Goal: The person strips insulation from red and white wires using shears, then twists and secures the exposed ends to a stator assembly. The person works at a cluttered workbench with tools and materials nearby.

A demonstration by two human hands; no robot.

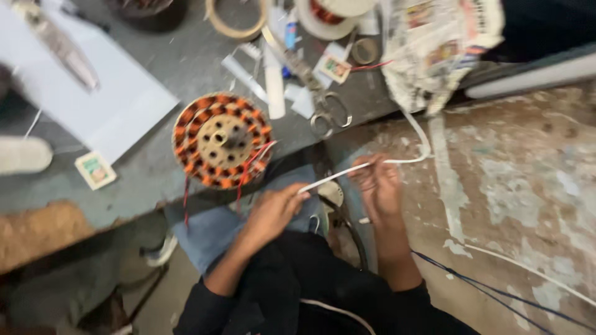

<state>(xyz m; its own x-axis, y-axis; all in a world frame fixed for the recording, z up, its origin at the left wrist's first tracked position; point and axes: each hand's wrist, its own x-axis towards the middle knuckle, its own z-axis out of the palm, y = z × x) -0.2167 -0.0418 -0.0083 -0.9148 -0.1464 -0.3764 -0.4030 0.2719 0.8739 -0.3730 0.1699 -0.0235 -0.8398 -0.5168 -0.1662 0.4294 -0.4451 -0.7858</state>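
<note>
Head view, looking down past the person's dark sleeves to a grey desk (155, 167) and a worn, paint-flecked floor (528, 186). The left hand (273, 211) is closed, its fingertips pinching one end of a thin white sleeve (338, 175), a narrow tube or insulated strip; the picture is too blurred to tell which. The right hand (380, 189) is also closed, fingers curled around the same white sleeve a little farther along. Between the two hands the sleeve runs nearly straight, rising slightly toward the right; beyond the right hand it loops upward toward a crumpled bundle of newspaper (434, 49) at the desk's far edge.

Just above the left hand, at the near edge of the desk, lies a round stator (222, 140) with copper-orange windings around a pale metal hub pierced by holes. Red wires (186, 198) hang from it over the desk edge. A pair of scissors (329, 111) lies to the right of the stator, handles toward the person, among scattered white paper strips (274, 87). A white sheet (105, 93) covers the left part of the desk, with a small printed card (95, 169) just beside its lower corner. A ring of tape (236, 22) and a spool (332, 15) sit at the far side. A blue wire (496, 291) trails across the floor to the right of the person's right arm.
</note>
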